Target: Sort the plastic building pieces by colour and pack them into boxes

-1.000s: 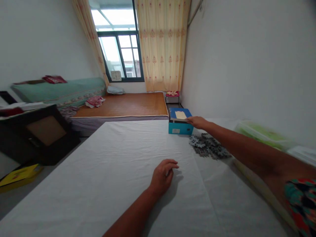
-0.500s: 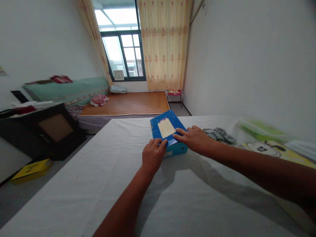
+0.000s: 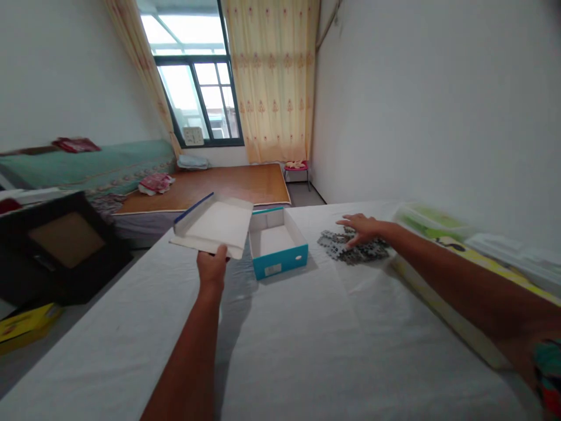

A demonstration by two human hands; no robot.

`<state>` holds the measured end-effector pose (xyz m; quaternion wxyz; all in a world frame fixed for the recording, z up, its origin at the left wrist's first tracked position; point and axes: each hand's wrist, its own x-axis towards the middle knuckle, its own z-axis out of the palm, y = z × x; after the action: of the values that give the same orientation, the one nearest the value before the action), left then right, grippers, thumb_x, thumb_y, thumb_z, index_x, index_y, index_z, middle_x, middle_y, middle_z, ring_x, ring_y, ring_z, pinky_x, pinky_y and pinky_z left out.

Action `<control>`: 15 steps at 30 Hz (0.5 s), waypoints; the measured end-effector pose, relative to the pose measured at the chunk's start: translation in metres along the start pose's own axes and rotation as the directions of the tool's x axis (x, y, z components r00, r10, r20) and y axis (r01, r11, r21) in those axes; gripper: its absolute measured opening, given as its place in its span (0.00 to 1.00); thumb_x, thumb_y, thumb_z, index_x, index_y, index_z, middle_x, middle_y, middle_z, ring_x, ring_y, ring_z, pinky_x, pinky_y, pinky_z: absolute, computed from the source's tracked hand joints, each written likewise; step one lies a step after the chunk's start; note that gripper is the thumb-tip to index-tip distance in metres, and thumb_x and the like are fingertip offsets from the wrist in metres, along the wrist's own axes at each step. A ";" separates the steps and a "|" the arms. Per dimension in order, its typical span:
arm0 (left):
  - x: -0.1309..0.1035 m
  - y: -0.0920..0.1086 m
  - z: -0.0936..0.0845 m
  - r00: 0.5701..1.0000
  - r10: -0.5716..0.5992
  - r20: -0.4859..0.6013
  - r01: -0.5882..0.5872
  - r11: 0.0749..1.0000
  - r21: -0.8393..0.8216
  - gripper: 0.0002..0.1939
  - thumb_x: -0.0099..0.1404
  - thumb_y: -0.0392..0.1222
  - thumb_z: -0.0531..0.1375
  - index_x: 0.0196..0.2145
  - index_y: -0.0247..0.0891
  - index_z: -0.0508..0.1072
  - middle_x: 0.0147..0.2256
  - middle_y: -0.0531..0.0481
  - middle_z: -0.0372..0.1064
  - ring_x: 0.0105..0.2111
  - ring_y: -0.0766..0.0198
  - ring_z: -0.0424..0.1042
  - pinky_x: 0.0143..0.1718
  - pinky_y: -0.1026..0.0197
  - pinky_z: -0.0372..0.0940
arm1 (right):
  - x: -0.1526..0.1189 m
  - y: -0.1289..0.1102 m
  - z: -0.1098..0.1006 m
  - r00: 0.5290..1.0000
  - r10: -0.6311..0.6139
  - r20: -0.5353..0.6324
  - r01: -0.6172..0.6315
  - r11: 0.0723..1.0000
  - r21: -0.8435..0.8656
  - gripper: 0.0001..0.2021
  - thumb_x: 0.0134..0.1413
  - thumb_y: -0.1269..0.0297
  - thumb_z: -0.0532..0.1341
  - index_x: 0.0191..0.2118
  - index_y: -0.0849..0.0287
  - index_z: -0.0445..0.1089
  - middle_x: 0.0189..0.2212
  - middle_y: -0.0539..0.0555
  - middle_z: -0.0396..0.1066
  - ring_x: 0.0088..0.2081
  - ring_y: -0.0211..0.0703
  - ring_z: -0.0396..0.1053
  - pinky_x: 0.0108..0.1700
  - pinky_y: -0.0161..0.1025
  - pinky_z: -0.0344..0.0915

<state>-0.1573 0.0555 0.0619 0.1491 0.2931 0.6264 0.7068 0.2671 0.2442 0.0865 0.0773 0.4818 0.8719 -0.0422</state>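
A blue box (image 3: 279, 262) with a white inside stands open on the white sheet (image 3: 280, 351). My left hand (image 3: 213, 266) grips its lid (image 3: 214, 225) by the near edge and holds it up, white inner side upward, to the left of the box. To the right of the box lies a heap of grey jigsaw pieces (image 3: 353, 248). My right hand (image 3: 362, 228) rests on that heap with its fingers spread.
A yellow and green plastic case (image 3: 438, 234) lies along the wall at the right. A dark framed board (image 3: 61, 245) and a yellow box (image 3: 21, 321) stand at the left. Behind are a wooden bed platform (image 3: 219, 184), a small red stool (image 3: 295, 166) and a curtained window (image 3: 197, 99).
Both hands were on the closed blue box. My left hand has lifted the lid off to the left, and my right hand has moved right onto the jigsaw pieces.
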 end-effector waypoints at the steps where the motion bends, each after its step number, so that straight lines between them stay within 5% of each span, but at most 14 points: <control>1: 0.004 -0.005 -0.001 0.994 -0.113 0.007 0.113 0.987 -0.113 0.08 0.50 0.37 0.61 0.31 0.37 0.69 0.30 0.52 0.70 0.29 0.64 0.70 0.29 0.63 0.68 | 0.002 0.003 0.010 0.999 0.039 0.034 -0.039 0.999 -0.025 0.56 0.34 0.37 0.68 0.69 0.46 0.47 0.71 0.58 0.39 0.68 0.71 0.37 0.60 0.71 0.47; 5: 0.008 -0.020 -0.007 0.894 -0.446 0.050 0.439 0.845 -0.306 0.06 0.53 0.35 0.61 0.31 0.36 0.68 0.27 0.54 0.69 0.24 0.69 0.69 0.22 0.69 0.64 | 0.012 0.022 0.029 0.984 0.130 0.124 -0.130 0.991 -0.011 0.68 0.20 0.39 0.73 0.71 0.45 0.39 0.71 0.58 0.31 0.68 0.76 0.32 0.61 0.71 0.45; 11: -0.003 -0.023 -0.005 0.633 -0.541 0.553 0.732 0.651 -0.200 0.24 0.66 0.60 0.55 0.37 0.34 0.73 0.31 0.44 0.73 0.23 0.66 0.71 0.13 0.72 0.57 | 0.016 0.033 0.042 0.979 0.091 0.180 -0.094 0.996 0.008 0.68 0.17 0.47 0.75 0.70 0.49 0.45 0.71 0.60 0.34 0.67 0.75 0.40 0.64 0.62 0.46; 13: -0.006 -0.022 -0.001 0.628 -0.505 0.592 0.687 0.718 -0.116 0.29 0.64 0.66 0.54 0.37 0.34 0.73 0.30 0.45 0.72 0.20 0.70 0.67 0.11 0.73 0.52 | 0.013 0.029 0.044 0.988 0.067 0.138 -0.065 0.998 -0.025 0.62 0.18 0.52 0.75 0.68 0.46 0.52 0.70 0.58 0.39 0.66 0.75 0.44 0.63 0.61 0.48; 15: -0.010 -0.020 0.003 0.696 -0.451 0.559 0.576 0.815 -0.060 0.31 0.61 0.69 0.54 0.34 0.34 0.73 0.27 0.48 0.70 0.17 0.72 0.62 0.12 0.72 0.48 | 0.010 0.026 0.044 0.997 0.011 0.079 -0.007 0.999 -0.049 0.53 0.22 0.56 0.74 0.64 0.46 0.60 0.68 0.57 0.48 0.63 0.72 0.51 0.61 0.59 0.52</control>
<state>-0.1510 0.0553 0.0399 0.5384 0.2656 0.5323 0.5969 0.2881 0.2594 0.0415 0.1236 0.4815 0.8668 -0.0398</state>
